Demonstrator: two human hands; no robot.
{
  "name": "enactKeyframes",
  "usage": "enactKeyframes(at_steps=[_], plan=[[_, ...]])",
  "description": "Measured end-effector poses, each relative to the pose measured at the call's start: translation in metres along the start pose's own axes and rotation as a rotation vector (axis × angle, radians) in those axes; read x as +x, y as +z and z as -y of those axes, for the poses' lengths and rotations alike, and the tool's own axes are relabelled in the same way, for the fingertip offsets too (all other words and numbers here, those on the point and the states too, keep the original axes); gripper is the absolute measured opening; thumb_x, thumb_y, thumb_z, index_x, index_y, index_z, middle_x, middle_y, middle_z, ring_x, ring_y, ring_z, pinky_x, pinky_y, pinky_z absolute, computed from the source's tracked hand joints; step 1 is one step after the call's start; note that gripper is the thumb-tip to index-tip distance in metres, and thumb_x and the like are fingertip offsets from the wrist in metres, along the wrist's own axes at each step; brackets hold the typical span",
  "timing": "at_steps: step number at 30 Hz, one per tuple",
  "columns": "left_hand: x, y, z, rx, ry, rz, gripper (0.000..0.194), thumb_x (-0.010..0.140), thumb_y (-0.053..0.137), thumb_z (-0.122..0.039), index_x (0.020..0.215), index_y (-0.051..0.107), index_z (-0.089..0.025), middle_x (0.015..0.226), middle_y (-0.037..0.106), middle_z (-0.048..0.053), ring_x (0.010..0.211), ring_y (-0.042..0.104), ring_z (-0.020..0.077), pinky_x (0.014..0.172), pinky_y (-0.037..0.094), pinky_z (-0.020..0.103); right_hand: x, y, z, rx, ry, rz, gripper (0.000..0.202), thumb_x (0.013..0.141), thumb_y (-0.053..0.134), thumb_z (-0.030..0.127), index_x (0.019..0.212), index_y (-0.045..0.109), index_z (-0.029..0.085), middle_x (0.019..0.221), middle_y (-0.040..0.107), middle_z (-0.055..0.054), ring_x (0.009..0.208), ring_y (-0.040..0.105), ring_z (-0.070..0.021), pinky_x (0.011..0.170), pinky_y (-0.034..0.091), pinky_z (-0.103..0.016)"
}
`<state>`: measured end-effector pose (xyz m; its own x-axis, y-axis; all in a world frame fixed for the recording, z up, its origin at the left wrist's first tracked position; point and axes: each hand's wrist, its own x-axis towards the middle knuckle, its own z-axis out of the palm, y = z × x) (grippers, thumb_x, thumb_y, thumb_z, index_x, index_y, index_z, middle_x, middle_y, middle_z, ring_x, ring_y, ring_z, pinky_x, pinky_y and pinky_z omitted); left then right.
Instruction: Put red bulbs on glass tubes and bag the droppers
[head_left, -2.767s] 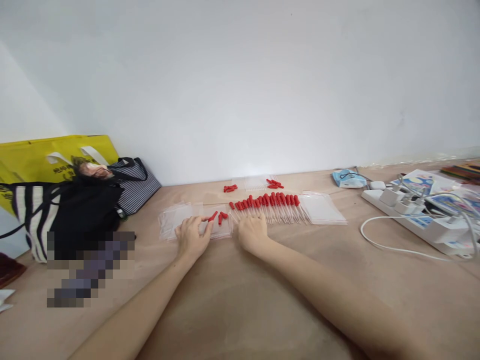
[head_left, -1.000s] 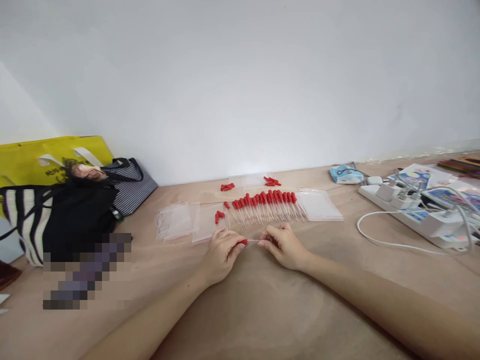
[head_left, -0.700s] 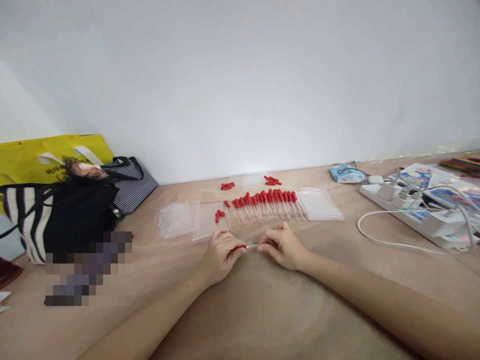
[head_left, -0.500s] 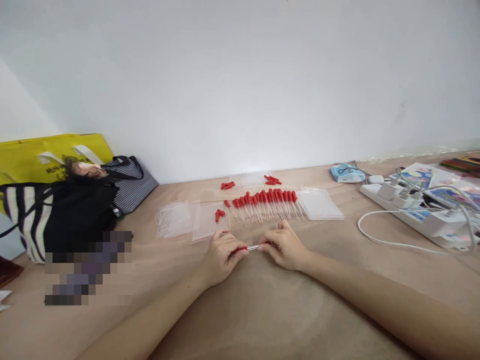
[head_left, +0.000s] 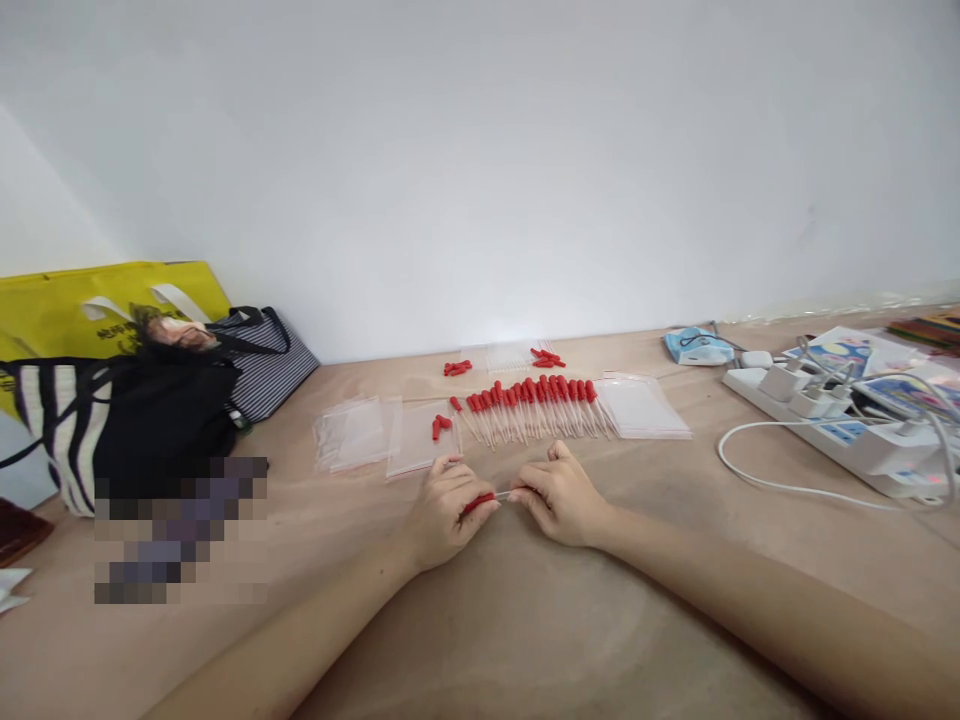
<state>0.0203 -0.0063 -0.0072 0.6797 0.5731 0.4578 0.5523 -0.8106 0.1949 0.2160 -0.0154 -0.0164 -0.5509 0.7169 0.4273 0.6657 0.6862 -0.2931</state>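
Observation:
Low over the cloth, my left hand (head_left: 448,512) is closed around a red rubber bulb (head_left: 478,503). My right hand (head_left: 561,500) pinches a thin clear tube (head_left: 503,495), whose end meets the bulb between my fingertips. How deep the tube sits inside is hidden, as is its far part under my right fingers. Just beyond both hands lies a row of droppers with red bulbs (head_left: 529,390) and clear stems pointing towards me. Loose red bulbs (head_left: 442,424) rest on a clear plastic bag (head_left: 409,450) ahead of my left hand.
More bulbs lie in two small piles, left (head_left: 457,369) and right (head_left: 548,358), near the wall. Clear bags (head_left: 649,408) flank the row. Cloth bags (head_left: 150,420) stand left. At right are a power strip (head_left: 832,430) with cables, a blue mask (head_left: 697,346) and printed papers (head_left: 840,350).
My hands have come slightly closer together, and less of the clear tube shows between them. The view has shifted a little; the things on the cloth stay in place.

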Motion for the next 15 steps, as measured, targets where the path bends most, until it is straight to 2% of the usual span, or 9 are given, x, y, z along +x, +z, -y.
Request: enactKeyframes(at_steps=[10, 15], plan=[[0.002, -0.001, 0.000, 0.004, 0.005, -0.005, 0.022, 0.085, 0.040, -0.025, 0.075, 0.059, -0.018, 0.067, 0.063, 0.000, 0.068, 0.054, 0.0137, 0.089, 0.027, 0.038, 0.002, 0.002, 0.001, 0.014, -0.012, -0.030, 0.023, 0.087, 0.036, 0.025, 0.076, 0.054, 0.016, 0.068, 0.062, 0.000, 0.058, 0.049, -0.0097, 0.066, 0.020, -0.028], [0.004, -0.004, 0.007, 0.040, -0.028, -0.065, 0.018, 0.085, 0.044, -0.025, 0.077, 0.060, -0.020, 0.070, 0.063, -0.001, 0.072, 0.054, 0.0146, 0.090, 0.023, 0.040, 0.001, -0.009, -0.002, -0.049, -0.054, -0.017, 0.024, 0.087, 0.038, 0.028, 0.080, 0.058, 0.018, 0.074, 0.063, -0.002, 0.070, 0.051, -0.0128, 0.067, 0.021, -0.028]])
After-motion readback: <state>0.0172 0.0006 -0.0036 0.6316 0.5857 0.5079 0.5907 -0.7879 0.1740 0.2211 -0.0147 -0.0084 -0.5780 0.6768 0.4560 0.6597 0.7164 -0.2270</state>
